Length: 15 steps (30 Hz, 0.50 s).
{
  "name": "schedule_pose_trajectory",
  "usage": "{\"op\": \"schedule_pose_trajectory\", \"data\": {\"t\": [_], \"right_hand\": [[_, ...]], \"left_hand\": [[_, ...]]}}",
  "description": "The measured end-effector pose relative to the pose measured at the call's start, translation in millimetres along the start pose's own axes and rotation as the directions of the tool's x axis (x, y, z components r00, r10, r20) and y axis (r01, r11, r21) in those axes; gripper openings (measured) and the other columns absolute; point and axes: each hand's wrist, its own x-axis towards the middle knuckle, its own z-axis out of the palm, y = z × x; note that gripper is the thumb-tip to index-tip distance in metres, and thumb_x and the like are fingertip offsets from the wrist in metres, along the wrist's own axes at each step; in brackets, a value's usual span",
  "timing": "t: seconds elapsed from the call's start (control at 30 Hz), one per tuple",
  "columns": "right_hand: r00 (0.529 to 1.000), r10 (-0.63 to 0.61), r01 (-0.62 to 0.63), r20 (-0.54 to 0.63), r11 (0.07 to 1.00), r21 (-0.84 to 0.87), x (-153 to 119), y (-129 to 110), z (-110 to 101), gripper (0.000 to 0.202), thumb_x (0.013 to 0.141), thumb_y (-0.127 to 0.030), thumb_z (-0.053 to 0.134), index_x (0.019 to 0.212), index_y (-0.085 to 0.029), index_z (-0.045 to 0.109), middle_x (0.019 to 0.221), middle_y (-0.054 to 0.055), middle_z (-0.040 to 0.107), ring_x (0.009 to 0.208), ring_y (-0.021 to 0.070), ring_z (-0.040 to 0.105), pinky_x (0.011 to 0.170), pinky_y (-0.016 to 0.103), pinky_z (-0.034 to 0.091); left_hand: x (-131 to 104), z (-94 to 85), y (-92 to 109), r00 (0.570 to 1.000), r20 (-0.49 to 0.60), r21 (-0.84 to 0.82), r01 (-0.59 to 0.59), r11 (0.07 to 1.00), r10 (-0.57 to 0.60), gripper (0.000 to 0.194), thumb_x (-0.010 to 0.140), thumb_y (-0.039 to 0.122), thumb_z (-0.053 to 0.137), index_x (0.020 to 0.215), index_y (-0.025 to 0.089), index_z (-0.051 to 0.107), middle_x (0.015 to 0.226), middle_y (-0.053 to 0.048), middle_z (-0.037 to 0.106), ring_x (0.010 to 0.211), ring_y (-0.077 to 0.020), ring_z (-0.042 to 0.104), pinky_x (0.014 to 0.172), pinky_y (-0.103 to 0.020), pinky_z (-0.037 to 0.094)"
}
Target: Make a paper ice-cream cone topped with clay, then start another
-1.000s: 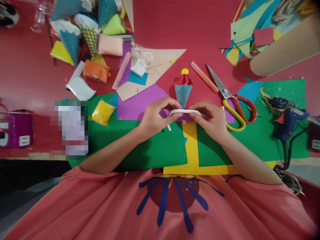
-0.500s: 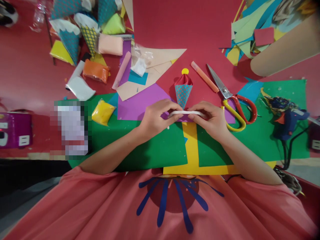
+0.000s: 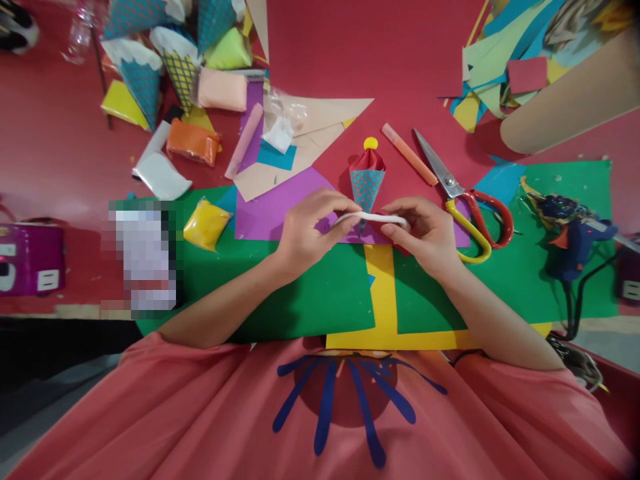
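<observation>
A thin white strip [image 3: 377,217], soft-looking like modelling clay, stretches sideways between my two hands. My left hand [image 3: 313,230] pinches its left part between thumb and fingers. At the other end, the thumb and fingers of my right hand [image 3: 425,230] are closed round the strip's right part. Just beyond the strip lies a small paper cone [image 3: 367,187], blue with a reddish pattern, with red folds at its top and a yellow ball [image 3: 371,143] above them. The strip passes in front of the cone's lower part.
Scissors [image 3: 450,183] and an orange marker-like stick [image 3: 410,155] lie right of the cone. A blue glue gun [image 3: 580,243] rests at far right. Left are a yellow clay packet [image 3: 207,225], an orange packet [image 3: 193,142] and several patterned cones [image 3: 137,80]. A cardboard tube [image 3: 575,93] lies upper right.
My hands have moved slightly apart, the right one a little to the right. More of the white strip shows between them, and it now bends in a slight wave.
</observation>
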Motion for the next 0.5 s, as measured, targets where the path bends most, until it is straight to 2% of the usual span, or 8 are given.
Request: {"op": "schedule_pose_trajectory", "data": {"t": [0.1,0.33,0.5], "right_hand": [[1.000,-0.017,0.017,-0.014,1.000,-0.024,0,0,-1,0.018,0.079,-0.036,0.078,0.088,-0.023,0.068,0.084,-0.002,0.072,0.073,0.0112,0.068,0.064,0.024,0.057],[0.999,-0.050,0.049,-0.023,0.999,-0.005,2,2,-3,0.020,0.078,-0.033,0.078,0.093,-0.024,0.069,0.081,-0.003,0.070,0.069,0.0098,0.066,0.061,0.023,0.056],[0.995,-0.093,0.093,-0.021,0.996,0.014,5,5,-4,0.017,0.079,-0.032,0.078,0.093,-0.025,0.069,0.084,-0.004,0.072,0.075,0.0098,0.069,0.067,0.023,0.057]], "left_hand": [[-1,1.4,-2,0.998,-0.008,-0.010,-0.055,0.998,0.054,0.014,0.093,0.031,0.062,0.087,0.020,0.068,0.084,-0.002,0.074,0.082,-0.0127,0.068,0.077,-0.025,0.053],[-4,5.2,-10,1.000,-0.031,-0.106,0.003,0.994,-0.006,0.014,0.089,0.032,0.067,0.094,0.019,0.066,0.087,-0.001,0.072,0.080,-0.0107,0.068,0.073,-0.021,0.054],[-1,5.4,-11,0.997,-0.078,-0.140,-0.033,0.990,0.022,0.013,0.086,0.030,0.072,0.092,0.020,0.068,0.084,0.000,0.071,0.077,-0.0092,0.067,0.071,-0.019,0.054]]}}
